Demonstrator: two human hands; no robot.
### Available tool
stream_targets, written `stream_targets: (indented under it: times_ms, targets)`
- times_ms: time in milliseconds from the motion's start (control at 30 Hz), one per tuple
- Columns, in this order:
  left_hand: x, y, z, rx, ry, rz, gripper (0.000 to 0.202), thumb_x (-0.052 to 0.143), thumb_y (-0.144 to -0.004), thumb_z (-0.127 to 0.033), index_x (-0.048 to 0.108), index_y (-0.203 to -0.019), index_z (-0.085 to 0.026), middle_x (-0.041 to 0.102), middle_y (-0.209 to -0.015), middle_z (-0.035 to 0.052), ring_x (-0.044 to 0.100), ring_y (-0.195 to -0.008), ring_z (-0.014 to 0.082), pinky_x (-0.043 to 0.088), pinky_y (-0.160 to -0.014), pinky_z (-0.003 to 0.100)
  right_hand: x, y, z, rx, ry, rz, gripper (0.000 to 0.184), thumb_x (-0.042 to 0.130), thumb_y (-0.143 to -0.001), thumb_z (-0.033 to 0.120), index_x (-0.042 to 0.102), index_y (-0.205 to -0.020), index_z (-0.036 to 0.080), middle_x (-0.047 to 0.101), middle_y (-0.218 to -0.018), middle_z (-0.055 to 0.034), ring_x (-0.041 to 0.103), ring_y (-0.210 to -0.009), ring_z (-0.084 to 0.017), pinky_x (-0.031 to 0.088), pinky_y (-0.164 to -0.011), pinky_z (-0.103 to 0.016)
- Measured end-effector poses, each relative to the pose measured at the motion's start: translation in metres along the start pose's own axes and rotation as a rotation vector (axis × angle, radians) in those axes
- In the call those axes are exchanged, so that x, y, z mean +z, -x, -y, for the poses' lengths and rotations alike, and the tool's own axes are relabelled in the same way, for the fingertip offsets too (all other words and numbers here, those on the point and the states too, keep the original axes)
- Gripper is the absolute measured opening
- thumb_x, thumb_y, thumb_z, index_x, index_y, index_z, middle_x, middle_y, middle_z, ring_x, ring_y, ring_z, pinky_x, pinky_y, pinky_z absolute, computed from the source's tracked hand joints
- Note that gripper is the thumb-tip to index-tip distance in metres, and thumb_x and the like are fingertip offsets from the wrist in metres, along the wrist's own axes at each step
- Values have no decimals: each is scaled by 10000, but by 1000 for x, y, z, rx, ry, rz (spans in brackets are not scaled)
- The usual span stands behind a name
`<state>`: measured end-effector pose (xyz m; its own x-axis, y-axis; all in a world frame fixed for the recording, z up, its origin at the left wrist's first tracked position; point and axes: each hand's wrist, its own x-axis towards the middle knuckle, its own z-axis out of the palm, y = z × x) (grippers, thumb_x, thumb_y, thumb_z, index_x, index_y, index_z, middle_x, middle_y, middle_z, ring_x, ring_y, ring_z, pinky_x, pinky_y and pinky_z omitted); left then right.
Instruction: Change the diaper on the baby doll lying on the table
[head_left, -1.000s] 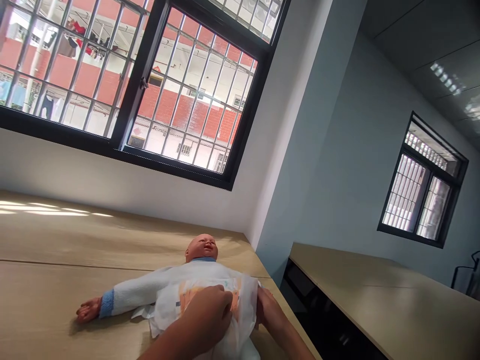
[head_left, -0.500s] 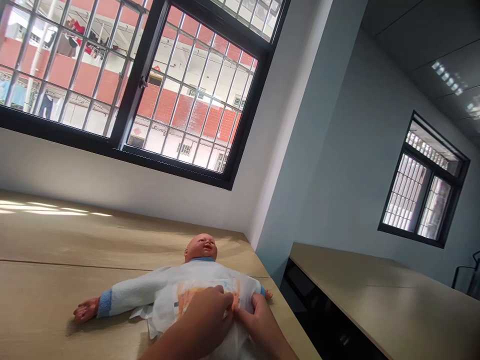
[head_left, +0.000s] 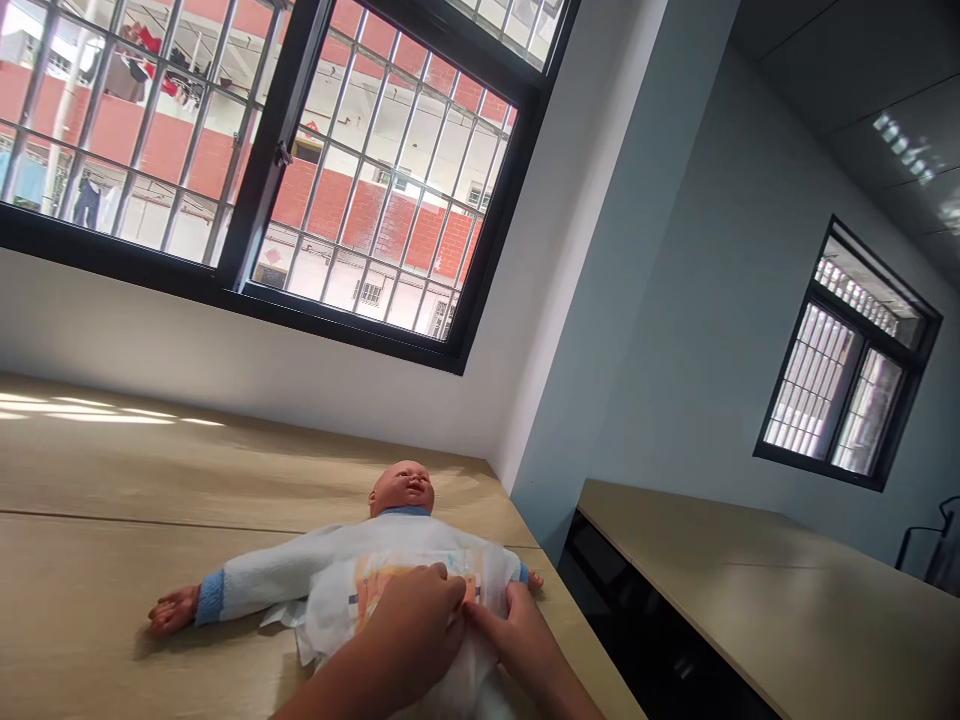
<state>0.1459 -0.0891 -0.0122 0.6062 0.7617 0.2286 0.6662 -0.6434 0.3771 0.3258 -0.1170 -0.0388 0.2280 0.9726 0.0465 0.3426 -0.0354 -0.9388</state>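
Note:
A baby doll [head_left: 403, 487] in a white top with blue cuffs lies on its back on a wooden table [head_left: 112, 560], head toward the window. A white diaper [head_left: 337, 600] with an orange print covers its belly. My left hand [head_left: 416, 620] presses flat on the diaper's front, fingers together. My right hand [head_left: 514, 635] pinches the diaper's right edge next to the left hand. The doll's left arm stretches out to the side.
The table runs to a white wall under a large barred window [head_left: 262, 170]. To the right, past a dark gap, stands a second wooden surface [head_left: 750, 580] below a smaller window [head_left: 844, 390].
My right hand has moved in from the doll's side to the diaper's front, beside my left hand. The left hand has stayed on the diaper.

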Motion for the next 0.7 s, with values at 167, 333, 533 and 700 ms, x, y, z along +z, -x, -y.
stream_targets:
  times_ms: [167,333,533,700]
  targets:
    - [0,3,-1,-7,-73,-18,216,489,-863,-237,698,-913,-208,703,-987,115,667,-908,308,492,-759,414,0,-5,-4,15,-55,-42,495,831,-575,461,611,-900,160,689,-875,-60,652,-880,-264,504,-720,-314]
    - [-4,8,-7,70,-144,-39,285,411,-896,-184,688,-963,-181,694,-996,110,665,-932,310,517,-776,445,5,-7,-12,-29,-74,-45,511,822,-596,476,636,-934,141,714,-913,-85,659,-922,-289,521,-757,-340]
    - [-3,6,-5,123,-173,-68,259,408,-912,-204,667,-913,-198,681,-944,81,658,-877,285,510,-726,417,2,-10,-13,7,-67,-9,508,815,-599,474,633,-944,148,715,-934,-78,662,-931,-278,521,-746,-325]
    - [0,5,-1,124,-148,-90,234,415,-914,-214,640,-849,-207,669,-898,64,647,-831,259,471,-684,375,-3,-16,-14,52,-102,-4,450,792,-578,413,628,-917,165,702,-862,-49,654,-878,-257,514,-725,-316]
